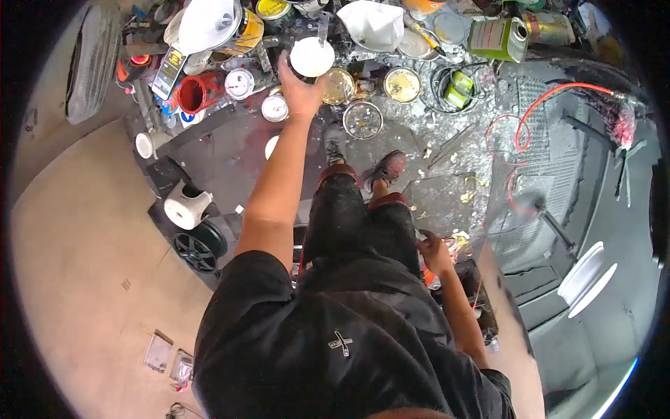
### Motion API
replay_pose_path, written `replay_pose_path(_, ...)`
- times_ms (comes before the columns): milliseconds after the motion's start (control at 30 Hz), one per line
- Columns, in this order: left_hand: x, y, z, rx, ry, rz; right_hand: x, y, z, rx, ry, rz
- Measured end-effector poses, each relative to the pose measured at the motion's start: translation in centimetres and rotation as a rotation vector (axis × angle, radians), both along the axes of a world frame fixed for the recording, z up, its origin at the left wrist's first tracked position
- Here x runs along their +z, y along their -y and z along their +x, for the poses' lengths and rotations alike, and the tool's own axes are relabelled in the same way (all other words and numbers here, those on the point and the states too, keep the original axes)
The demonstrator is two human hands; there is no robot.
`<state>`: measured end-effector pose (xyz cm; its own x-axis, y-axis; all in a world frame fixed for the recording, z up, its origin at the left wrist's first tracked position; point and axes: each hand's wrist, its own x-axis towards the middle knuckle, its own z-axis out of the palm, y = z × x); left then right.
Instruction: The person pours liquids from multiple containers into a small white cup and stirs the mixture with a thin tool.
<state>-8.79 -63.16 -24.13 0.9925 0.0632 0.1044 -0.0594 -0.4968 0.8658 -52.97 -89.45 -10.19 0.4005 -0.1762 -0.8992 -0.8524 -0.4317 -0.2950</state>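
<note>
My left hand (304, 91) reaches out over the cluttered work area, its fingers wrapped round the near side of a white cup (312, 59). A pale flat stick (323, 29) shows at the cup's far rim; I cannot tell whether it stands inside. Close below the hand are a small white-lidded can (275, 107) and an open tin with a yellowish inside (338, 85). My right hand (435, 254) hangs low beside my right thigh with curled fingers. Something small and greyish may be at its fingertips, too small to name.
Paint cans crowd the far side, among them a green rectangular can (497, 40) and a red cup (192, 94). A phone (168, 72) leans at the left. An orange hose (551, 91) curls at the right, near a white wheel rim (585, 279). Paint splatters cover the floor.
</note>
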Motion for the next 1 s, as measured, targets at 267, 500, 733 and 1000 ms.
replay_pose_path(267, -1.6, 2.8, 0.5, 0.131, -0.032, -0.230, -3.0, 1.7, -1.4, -0.120, 0.030, 0.055)
replay_pose_path(500, -4.3, 3.5, -5.3, 0.257, -0.088, 0.010, -2.9, 1.0, -3.4, -0.037, 0.090, -0.040)
replay_pose_path(733, -11.8, 3.3, -19.5, -0.866, -0.863, 0.516, -10.3, -1.0, -5.6, 0.008, -0.230, 0.194)
replay_pose_path(1000, -20.0, 6.7, -21.6, -0.564, -0.864, 0.565, -16.4, -0.4, -6.6, -0.027, -0.167, 0.139)
